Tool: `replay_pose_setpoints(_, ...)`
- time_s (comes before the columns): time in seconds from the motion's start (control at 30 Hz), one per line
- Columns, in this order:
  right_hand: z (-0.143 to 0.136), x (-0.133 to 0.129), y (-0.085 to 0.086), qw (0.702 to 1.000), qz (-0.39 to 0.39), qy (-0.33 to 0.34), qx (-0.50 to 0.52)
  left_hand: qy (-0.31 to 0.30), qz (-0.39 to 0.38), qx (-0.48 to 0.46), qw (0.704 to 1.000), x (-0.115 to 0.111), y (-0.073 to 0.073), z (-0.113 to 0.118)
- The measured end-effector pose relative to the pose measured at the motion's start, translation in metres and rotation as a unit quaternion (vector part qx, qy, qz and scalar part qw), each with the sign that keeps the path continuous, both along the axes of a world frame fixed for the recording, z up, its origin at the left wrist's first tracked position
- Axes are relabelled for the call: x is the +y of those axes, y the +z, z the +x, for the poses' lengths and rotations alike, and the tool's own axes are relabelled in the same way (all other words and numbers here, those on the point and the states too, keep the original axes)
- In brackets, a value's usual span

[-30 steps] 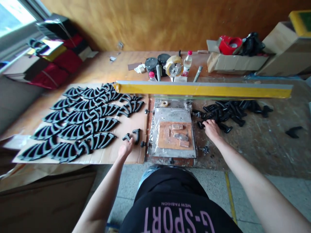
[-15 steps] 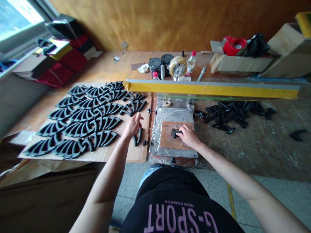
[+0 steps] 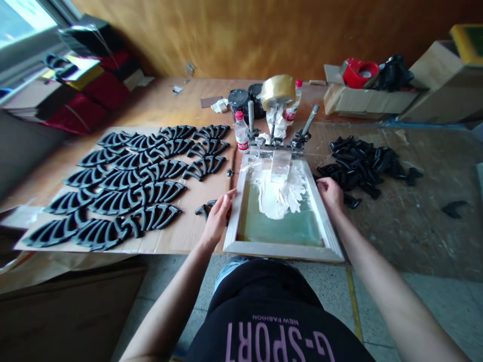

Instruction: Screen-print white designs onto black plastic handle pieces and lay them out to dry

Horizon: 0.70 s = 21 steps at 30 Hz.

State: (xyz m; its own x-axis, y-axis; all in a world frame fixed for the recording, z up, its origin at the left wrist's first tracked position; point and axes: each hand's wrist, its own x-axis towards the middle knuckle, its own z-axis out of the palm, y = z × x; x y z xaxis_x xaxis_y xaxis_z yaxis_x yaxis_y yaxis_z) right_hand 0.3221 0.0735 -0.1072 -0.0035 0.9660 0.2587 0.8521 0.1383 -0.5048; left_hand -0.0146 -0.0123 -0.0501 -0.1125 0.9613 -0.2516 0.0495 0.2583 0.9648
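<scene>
A screen printing frame (image 3: 283,250) lies low over the work spot, with pale metal sides and a green mesh (image 3: 281,229). White ink (image 3: 277,198) is smeared thickly over the mesh's back half, and a squeegee plate (image 3: 281,166) stands at its far end. My left hand (image 3: 218,217) is closed at the left side of the frame, its fingertips partly hidden. On the right side, my right hand (image 3: 332,195) grips the frame edge with curled fingers. Part of a black curved handle (image 3: 203,210) shows beside my left hand. The base under the frame is hidden.
Rows of black handles (image 3: 124,186) cover cardboard at left; a loose pile of black handles (image 3: 366,163) lies at right. Behind the frame stand clamp posts (image 3: 310,119), a tape roll (image 3: 278,92), bottles (image 3: 241,131) and dark tubs (image 3: 238,102). Cardboard boxes (image 3: 372,106) are at back right.
The raised frame has swung down over the base, covering the handle my right hand was touching there. My left hand has moved down from above the cardboard, and my right hand rightward, to the frame's sides.
</scene>
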Motion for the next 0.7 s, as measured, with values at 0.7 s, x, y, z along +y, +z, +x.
replay_pose_setpoints(0.7,-0.079,-0.042,0.033,0.926,-0.011,0.353,-0.135,0.015,-0.072,0.099,0.992,-0.004,-0.079,-0.001)
